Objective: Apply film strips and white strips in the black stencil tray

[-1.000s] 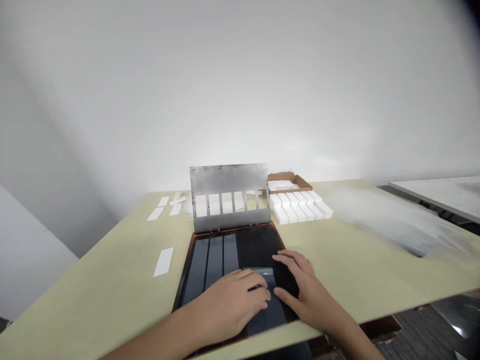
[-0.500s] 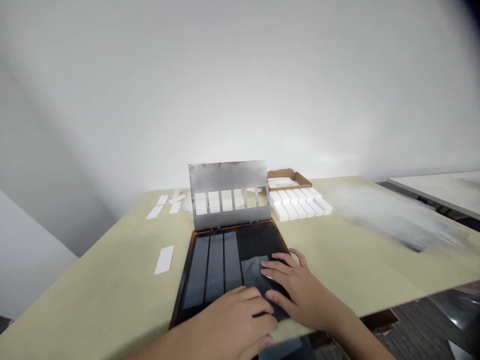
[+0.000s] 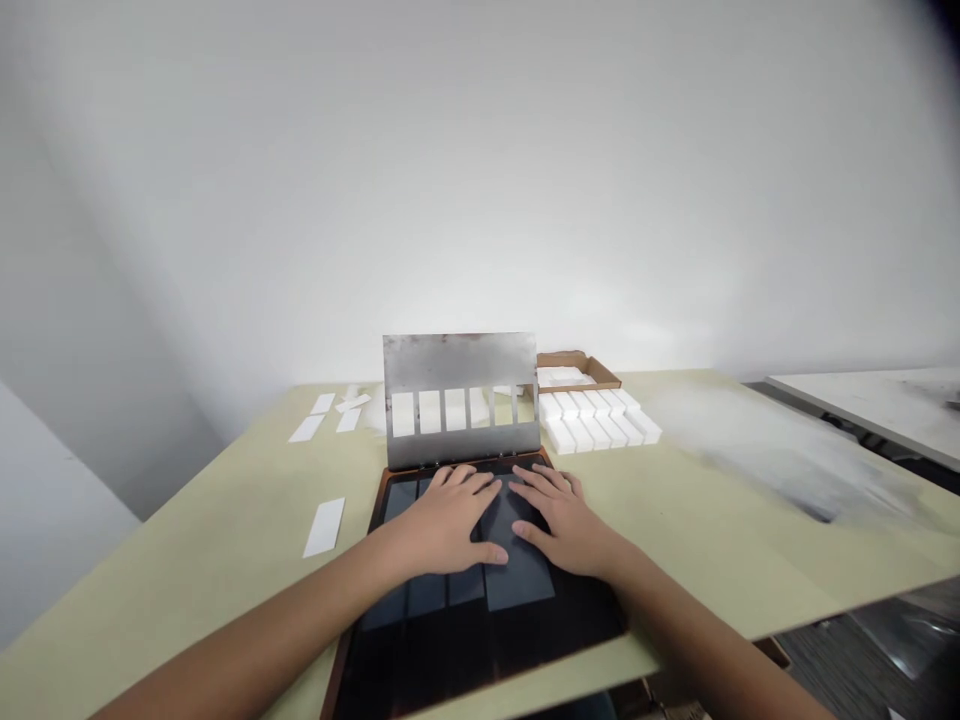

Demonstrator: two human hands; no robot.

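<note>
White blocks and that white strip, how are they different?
The blocks are thick and chunky, but the strip is thin and flat. The blocks sit packed side by side to the right of the black tray, while the strip lies alone to its left. There are many blocks, but only one strip there. Both are white, long rectangles on the table.

room: black tray point(image 3: 480, 655) near the person | in the way: tall metal plate point(image 3: 459, 362) just past the fingers point(image 3: 465, 482) | sides: white strip point(image 3: 324, 527) left, white blocks point(image 3: 592, 425) right
</note>
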